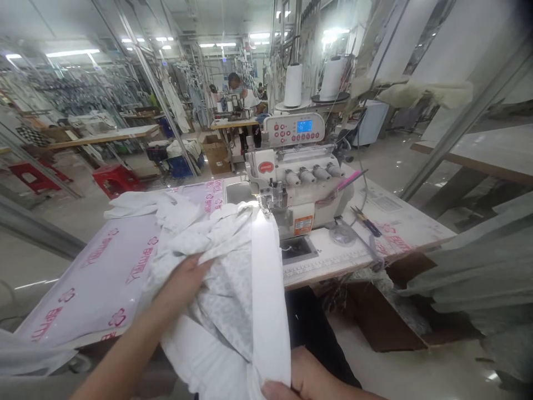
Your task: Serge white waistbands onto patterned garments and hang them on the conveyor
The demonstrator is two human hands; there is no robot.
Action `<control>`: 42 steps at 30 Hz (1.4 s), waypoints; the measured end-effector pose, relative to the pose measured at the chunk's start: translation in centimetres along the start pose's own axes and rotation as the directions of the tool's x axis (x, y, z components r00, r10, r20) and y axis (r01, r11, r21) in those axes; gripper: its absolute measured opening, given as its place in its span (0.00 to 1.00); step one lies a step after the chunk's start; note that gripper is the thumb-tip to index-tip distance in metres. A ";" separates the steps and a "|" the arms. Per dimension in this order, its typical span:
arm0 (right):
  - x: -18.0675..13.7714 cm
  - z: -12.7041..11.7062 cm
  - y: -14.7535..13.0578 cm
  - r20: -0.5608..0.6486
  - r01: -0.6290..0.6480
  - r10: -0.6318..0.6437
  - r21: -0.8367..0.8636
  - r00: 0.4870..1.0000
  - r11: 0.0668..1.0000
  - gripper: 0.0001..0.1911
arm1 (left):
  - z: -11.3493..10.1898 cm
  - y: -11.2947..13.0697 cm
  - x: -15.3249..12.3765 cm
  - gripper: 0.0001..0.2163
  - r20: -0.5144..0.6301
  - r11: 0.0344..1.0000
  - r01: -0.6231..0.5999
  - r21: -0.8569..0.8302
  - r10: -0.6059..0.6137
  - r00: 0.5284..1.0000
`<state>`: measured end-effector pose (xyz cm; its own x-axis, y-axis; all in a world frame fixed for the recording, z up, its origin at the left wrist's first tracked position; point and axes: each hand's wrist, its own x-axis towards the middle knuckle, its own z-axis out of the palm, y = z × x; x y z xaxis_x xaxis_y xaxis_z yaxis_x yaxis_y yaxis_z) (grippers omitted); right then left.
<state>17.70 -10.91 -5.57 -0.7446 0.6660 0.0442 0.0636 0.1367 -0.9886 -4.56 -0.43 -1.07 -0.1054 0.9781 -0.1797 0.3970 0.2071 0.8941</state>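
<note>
A white patterned garment (225, 278) lies bunched over the sewing table (100, 272) and hangs toward my lap. My left hand (183, 280) grips a fold of it near its middle. My right hand (291, 383) pinches the lower edge of a long white strip of the same cloth at the bottom of the view. The strip runs up to the presser foot of the white overlock machine (300, 183), which stands just behind the cloth.
Two white thread cones (293, 83) stand behind the machine. Scissors (366, 222) lie on the table to its right. A cardboard box (387, 311) with scraps sits below the table's right end. Grey fabric (487, 266) hangs at right. Another person (239, 91) works far behind.
</note>
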 end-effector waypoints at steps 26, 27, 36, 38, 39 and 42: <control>6.0 -8.4 0.3 -0.157 -0.119 0.116 -0.013 0.981 0.993 0.25 | 0.4 9.0 9.0 0.12 -0.332 0.833 -0.418 0.362 0.535 0.777; 6.4 -8.9 0.2 -0.161 -0.126 0.124 -0.004 0.979 0.992 0.25 | 0.7 9.0 8.3 0.12 -0.340 0.771 -0.436 0.463 0.609 0.716; 7.8 -11.0 0.3 -0.140 -0.047 0.059 0.085 0.988 0.995 0.23 | 4.5 3.8 -0.7 0.14 0.396 0.977 -0.202 0.065 0.160 0.904; 8.1 -11.2 0.0 -0.161 -0.065 0.075 0.068 0.984 0.996 0.23 | 4.6 3.6 -1.0 0.13 0.396 0.986 -0.165 -0.012 0.156 0.905; 8.1 -11.2 -0.1 -0.180 -0.079 0.091 0.071 0.980 0.994 0.23 | 4.7 3.5 -1.4 0.13 0.373 0.985 -0.173 -0.005 0.162 0.914; 7.2 -10.2 -0.4 -0.380 -0.082 0.097 0.058 0.920 0.995 0.18 | 5.2 1.8 -4.9 0.15 0.397 0.972 -0.195 0.131 0.129 0.909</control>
<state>19.06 1.28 -3.36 -0.4264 0.9045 -0.0009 0.0857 0.0394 -0.9955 1.42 -4.72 -0.76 0.3177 0.9244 -0.2110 0.5256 0.0135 0.8506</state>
